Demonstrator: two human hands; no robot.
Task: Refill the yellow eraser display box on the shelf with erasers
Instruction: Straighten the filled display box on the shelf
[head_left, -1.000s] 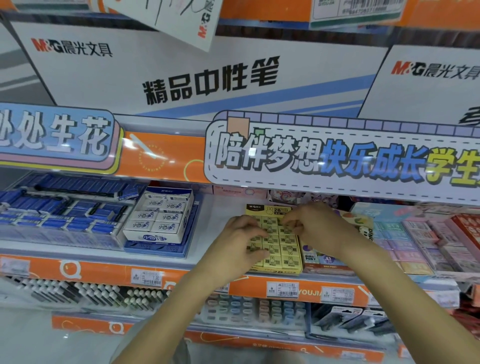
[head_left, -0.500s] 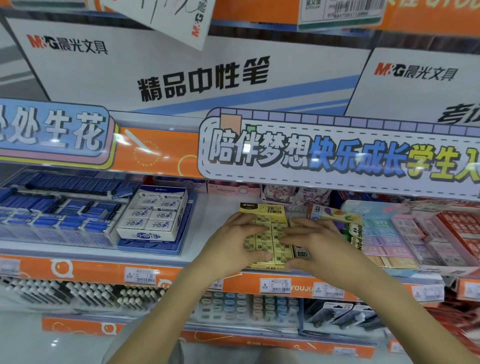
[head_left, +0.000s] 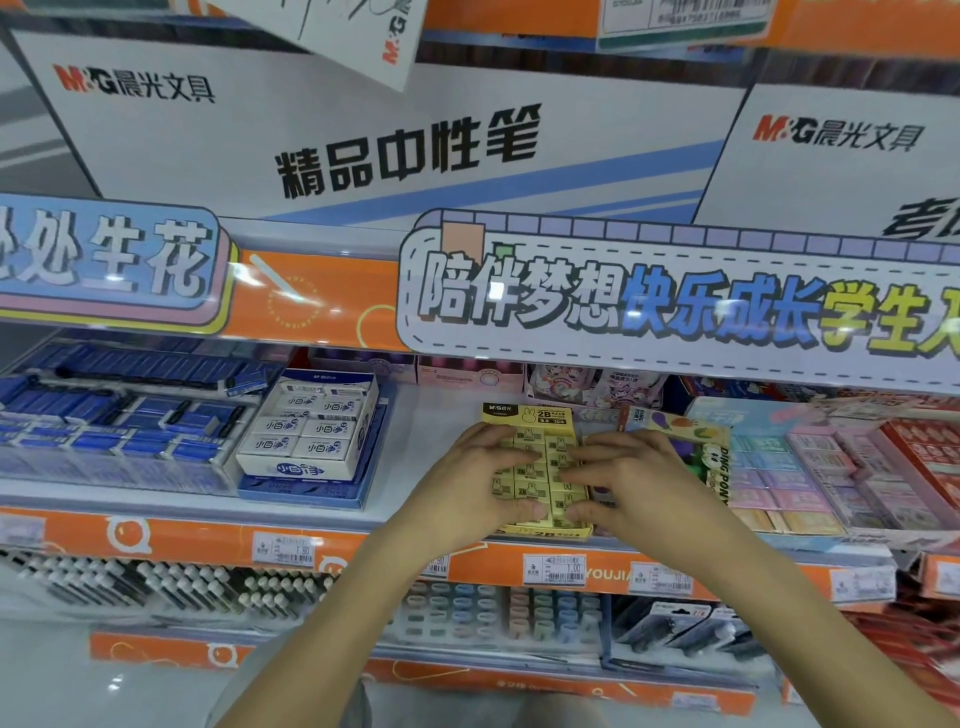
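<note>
Both hands, left (head_left: 470, 480) and right (head_left: 641, 480), flat and spread on erasers (head_left: 535, 475) in yellow box (head_left: 527, 414) at shelf (head_left: 441, 421) front; bare shelf left.

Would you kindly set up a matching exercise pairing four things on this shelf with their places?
Things:
1. yellow box
2. white erasers
3. left hand
4. pink boxes

Places:
A. far right of the shelf
B. on the yellow box's left half
C. middle of the shelf, under both hands
D. left of the yellow box, in a blue tray

Pairs: 1-C, 2-D, 3-B, 4-A
</note>
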